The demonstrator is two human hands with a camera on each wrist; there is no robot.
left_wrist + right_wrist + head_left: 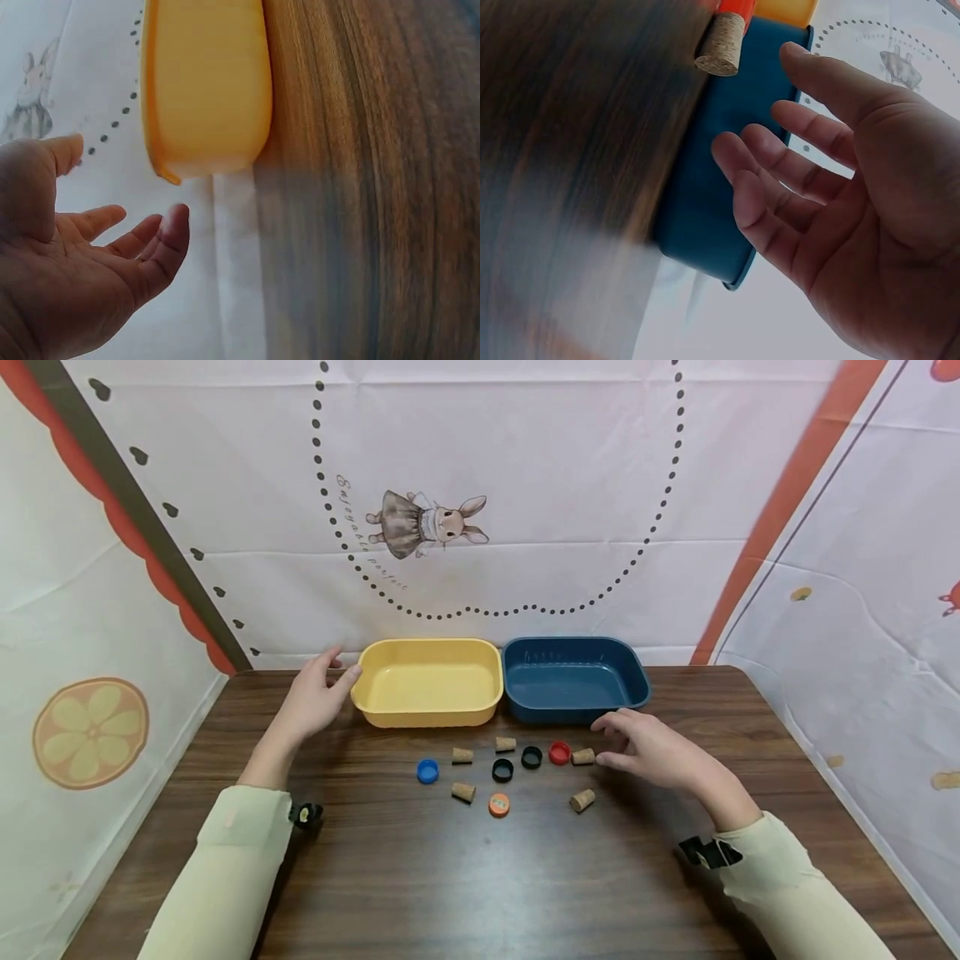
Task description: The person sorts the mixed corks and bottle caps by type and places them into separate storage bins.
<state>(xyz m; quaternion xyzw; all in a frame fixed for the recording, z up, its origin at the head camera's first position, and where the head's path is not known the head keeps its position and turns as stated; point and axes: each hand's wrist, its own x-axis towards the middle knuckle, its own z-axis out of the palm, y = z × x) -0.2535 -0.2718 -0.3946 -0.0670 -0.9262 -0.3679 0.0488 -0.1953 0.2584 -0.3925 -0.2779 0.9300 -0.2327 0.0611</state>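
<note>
Apparently kept at six o'clock of a dark-blue oblong plastic basin (555, 714) for easy reach: a tan cylindrical cork stopper (582, 757), just beside right hand (652, 747). Lies lengthwise nine-to-three, with bare end towards three, other end beside a round red plastic cap (559, 752). Loosely spread, empty fingers on both hands, with left hand (315, 697) at nine o'clock of a yellow oblong plastic basin (427, 718).

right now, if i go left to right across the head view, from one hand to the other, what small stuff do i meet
Left hand → blue cap → nearer left cork → orange cap → farther black cap → red cap → right hand.
</note>
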